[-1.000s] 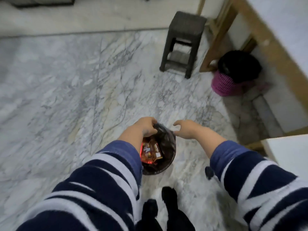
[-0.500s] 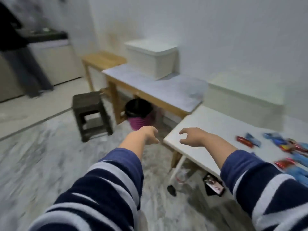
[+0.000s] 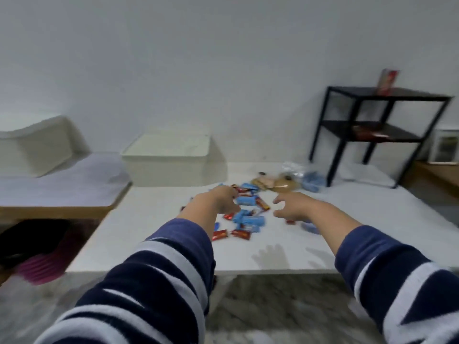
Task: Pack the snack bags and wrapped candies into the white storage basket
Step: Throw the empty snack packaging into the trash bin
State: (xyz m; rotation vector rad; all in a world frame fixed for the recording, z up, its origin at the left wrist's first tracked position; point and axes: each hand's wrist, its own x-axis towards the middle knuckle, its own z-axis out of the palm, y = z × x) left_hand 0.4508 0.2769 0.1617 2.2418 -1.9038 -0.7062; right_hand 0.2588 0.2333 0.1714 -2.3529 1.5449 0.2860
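Several red and blue wrapped candies point(image 3: 244, 217) lie scattered on the white table point(image 3: 149, 234). Behind them are tan snack bags point(image 3: 273, 183) and a blue bag point(image 3: 311, 182). The white storage basket point(image 3: 169, 163) stands at the table's back left. My left hand point(image 3: 223, 198) hovers over the left side of the candy pile, fingers curled loosely, holding nothing. My right hand point(image 3: 295, 206) hangs to the right of the pile, fingers spread and empty. The picture is blurred.
A black two-shelf rack point(image 3: 372, 130) stands at the table's back right with a red packet point(image 3: 387, 81) on top. A second white bin point(image 3: 34, 145) sits on a wooden bench to the left. A pink bin with a black liner point(image 3: 37, 252) is on the floor at left.
The view swung from a dark bag held over the floor up and right to the table. Both hands let go of the bag and now reach out over the candies.
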